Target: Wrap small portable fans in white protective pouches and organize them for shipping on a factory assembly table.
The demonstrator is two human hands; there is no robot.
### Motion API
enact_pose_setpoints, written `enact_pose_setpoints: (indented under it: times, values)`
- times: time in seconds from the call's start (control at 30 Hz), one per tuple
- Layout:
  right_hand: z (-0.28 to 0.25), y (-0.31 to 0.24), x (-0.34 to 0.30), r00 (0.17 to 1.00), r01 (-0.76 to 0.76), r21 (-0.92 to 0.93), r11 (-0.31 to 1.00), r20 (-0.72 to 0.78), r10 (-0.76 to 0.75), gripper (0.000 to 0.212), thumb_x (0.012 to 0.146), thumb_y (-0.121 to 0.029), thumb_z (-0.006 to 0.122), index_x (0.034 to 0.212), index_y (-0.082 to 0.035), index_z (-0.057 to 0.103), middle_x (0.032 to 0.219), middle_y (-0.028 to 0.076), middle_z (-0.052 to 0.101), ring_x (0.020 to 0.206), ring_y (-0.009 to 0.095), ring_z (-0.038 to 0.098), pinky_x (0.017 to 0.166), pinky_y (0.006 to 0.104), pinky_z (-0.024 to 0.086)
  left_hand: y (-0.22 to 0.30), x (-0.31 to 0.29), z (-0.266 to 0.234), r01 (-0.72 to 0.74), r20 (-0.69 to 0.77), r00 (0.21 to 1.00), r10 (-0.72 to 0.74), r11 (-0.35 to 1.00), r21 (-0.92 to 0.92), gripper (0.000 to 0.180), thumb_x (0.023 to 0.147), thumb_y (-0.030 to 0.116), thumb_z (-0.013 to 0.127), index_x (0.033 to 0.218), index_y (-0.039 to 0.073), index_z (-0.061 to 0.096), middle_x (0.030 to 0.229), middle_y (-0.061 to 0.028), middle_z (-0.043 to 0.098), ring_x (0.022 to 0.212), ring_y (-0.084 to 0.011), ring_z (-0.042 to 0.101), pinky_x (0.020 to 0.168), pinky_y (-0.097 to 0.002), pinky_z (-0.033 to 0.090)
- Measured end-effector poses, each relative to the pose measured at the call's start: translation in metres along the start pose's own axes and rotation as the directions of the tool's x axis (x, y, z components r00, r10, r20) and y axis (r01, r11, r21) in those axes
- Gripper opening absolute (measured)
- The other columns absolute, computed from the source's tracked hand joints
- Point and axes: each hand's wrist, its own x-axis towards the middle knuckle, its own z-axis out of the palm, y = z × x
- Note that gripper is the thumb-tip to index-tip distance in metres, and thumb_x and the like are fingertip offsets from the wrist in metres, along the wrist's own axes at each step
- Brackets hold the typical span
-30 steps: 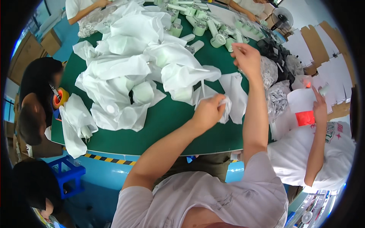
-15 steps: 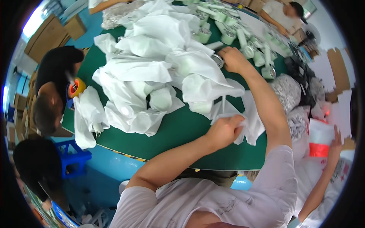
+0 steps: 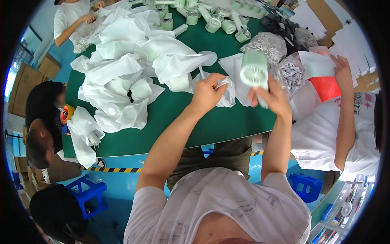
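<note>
My right hand (image 3: 273, 97) grips a pale green handheld fan (image 3: 254, 67) by its handle, with the round grille head raised above the fingers. The fan is a little blurred. Left of it, my left hand (image 3: 207, 93) pinches the edge of a thin white bag (image 3: 228, 96) lying on the green table (image 3: 227, 124). Another flat white bag (image 3: 235, 69) lies just beyond, partly behind the fan. A large heap of white bags (image 3: 118, 73), some bulging with pale green things inside, covers the table's left half.
Several loose pale green fans (image 3: 213, 25) lie at the far side. Clear bags of white cords (image 3: 268, 45) and black bags (image 3: 280, 28) sit at the right. A co-worker's hand (image 3: 344, 73) at right touches a white-and-red package (image 3: 325, 87). Other people stand left; a blue stool (image 3: 91, 195) is below.
My right hand has come back from the far fans with one fan lifted in it. My left hand still holds the bag's edge. The whole view has shifted.
</note>
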Motion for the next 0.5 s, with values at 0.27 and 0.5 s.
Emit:
enact_pose_setpoints:
  times: [0.27,0.5]
  values:
    - [0.022,0.007,-0.039,0.967,-0.033,-0.453,0.891,0.212,0.144,0.107,0.083,-0.012,0.080,0.165,-0.018,0.011,0.081,0.017,0.072,0.063,0.024,0.070,0.065,0.0375,0.054,0.023,0.007,-0.020,0.210,0.279,0.948,-0.156,0.962,-0.173,0.015,0.094,0.010,0.073,0.105,0.001,0.075,0.081,-0.0048,0.073,0.072,-0.0057,0.062,0.066,-0.0236,0.051]
    - [0.028,0.013,-0.036,0.964,0.140,-0.539,0.830,0.264,0.008,0.107,0.082,-0.016,0.080,0.165,-0.013,0.013,0.076,0.020,0.071,0.066,0.031,0.072,0.066,0.0411,0.054,0.039,0.009,-0.037,0.127,0.333,0.937,-0.106,0.991,-0.041,0.021,0.091,0.018,0.077,0.105,0.003,0.078,0.087,-0.0081,0.077,0.076,-0.0097,0.067,0.069,-0.0277,0.053]
